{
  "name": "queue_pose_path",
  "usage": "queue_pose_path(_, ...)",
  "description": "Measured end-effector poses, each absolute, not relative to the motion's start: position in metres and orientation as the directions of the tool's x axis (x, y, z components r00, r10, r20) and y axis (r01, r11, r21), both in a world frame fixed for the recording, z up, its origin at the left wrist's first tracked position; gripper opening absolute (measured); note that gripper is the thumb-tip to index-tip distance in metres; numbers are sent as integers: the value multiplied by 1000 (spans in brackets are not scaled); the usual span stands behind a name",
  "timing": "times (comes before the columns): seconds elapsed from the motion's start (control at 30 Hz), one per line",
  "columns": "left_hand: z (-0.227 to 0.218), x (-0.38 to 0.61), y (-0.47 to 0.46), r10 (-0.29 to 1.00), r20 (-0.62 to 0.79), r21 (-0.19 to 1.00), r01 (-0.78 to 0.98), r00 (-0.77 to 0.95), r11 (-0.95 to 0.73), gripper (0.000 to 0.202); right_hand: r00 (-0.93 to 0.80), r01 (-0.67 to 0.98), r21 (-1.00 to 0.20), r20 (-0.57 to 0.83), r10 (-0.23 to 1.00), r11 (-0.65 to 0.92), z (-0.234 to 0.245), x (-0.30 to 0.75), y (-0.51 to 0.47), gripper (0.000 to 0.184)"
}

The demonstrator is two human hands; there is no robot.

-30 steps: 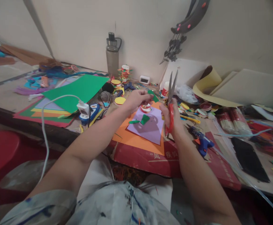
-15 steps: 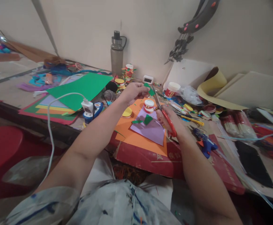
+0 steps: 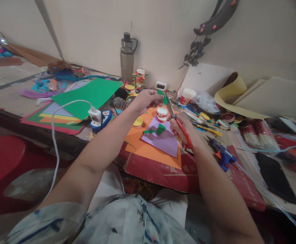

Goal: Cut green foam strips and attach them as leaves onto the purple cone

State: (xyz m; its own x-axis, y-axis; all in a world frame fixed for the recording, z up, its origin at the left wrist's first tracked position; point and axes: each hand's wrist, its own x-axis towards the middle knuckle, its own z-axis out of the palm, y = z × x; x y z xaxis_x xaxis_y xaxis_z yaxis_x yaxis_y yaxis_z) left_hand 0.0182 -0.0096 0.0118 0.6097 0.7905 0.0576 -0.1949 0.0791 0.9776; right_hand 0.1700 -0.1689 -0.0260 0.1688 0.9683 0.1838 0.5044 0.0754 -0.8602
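Note:
My left hand [image 3: 149, 101] pinches a small piece of green paper [image 3: 164, 98] between thumb and fingers. Wrapped round the red handles of a pair of scissors [image 3: 183, 131] is my right hand [image 3: 182, 127]. The scissor blades point up and away from me, at the right edge of the green piece. Below my hands a purple sheet [image 3: 163, 145] lies on an orange sheet [image 3: 137, 144]. Green scraps [image 3: 160, 128] rest on the purple sheet, and a small red and white paper cup [image 3: 161, 114] stands at its far end.
Left of my arm are a green sheet [image 3: 89, 96] and a blue power socket [image 3: 102, 121] with a white cable. A bottle [image 3: 127, 59] stands by the wall. A blue glue gun [image 3: 221, 154], a black phone-like slab [image 3: 275, 176] and a larger cup [image 3: 187, 97] are right.
The green piece has turned slightly against the scissor blades. Both hands stay in nearly the same place, with their holds unchanged.

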Motion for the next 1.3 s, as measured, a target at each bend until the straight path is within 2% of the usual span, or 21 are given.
queue_pose_path(0.1,12,19,-10,793,56,980,-185,606,72,30,172,498,-867,123,977,21,-24,169,-169,65)
queue_pose_path(0.4,14,18,-12,794,58,980,-185,605,70,31,172,486,-874,113,979,15,-25,169,-170,66)
queue_pose_path(0.9,10,20,-10,795,59,970,-224,604,98,30,240,506,-862,115,964,-23,-27,168,-169,56)
queue_pose_path(1.13,13,19,-15,788,39,959,-245,615,144,31,306,422,-903,60,950,-79,-22,159,-170,57)
queue_pose_path(1.3,8,26,-27,768,93,932,-327,634,157,29,438,295,-953,195,877,65,-27,162,-166,56)
